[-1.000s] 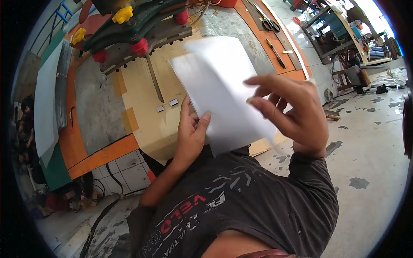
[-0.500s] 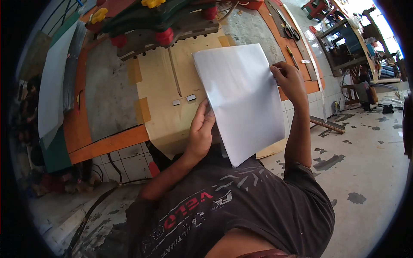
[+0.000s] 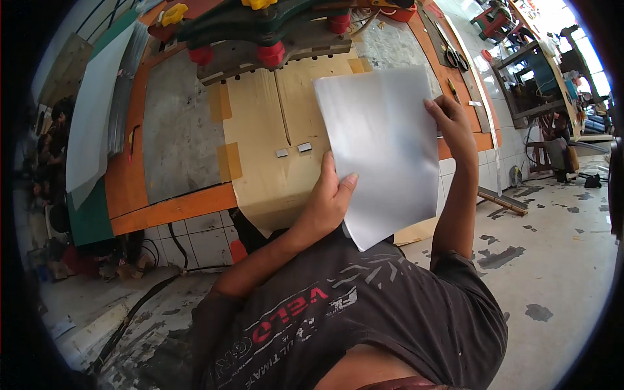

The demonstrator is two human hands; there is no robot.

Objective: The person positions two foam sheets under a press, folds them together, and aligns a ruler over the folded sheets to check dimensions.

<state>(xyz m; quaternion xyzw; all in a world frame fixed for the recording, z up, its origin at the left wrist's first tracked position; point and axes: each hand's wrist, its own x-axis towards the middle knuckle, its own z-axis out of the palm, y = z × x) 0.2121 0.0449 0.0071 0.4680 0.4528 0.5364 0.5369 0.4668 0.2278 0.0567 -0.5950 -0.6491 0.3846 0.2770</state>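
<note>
A glossy silvery-white stack of thin sheets (image 3: 383, 153) is held up at a tilt over the near edge of the workbench, close to my body. My left hand (image 3: 330, 198) grips its left edge, the thumb lying on the front face and part of the fingers hidden behind. At the upper right edge, my right hand (image 3: 452, 127) pinches the sheets between thumb and fingers. Just left of the sheets, two small grey-white blocks (image 3: 304, 147) lie on a tan board (image 3: 266, 140) taped to the bench.
A dark green clamp frame (image 3: 266, 29) with red feet and yellow knobs stands at the back. Scissors (image 3: 455, 57), a yellow cutter (image 3: 454, 90) and a long metal ruler (image 3: 478, 78) lie at the right. Larger pale sheets (image 3: 97, 117) stand at the left, beside the orange bench edge (image 3: 175, 209).
My left thumb has moved from the sheets' left edge onto their front face. The view has shifted slightly, so the bench appears farther right. My right hand keeps its pinch.
</note>
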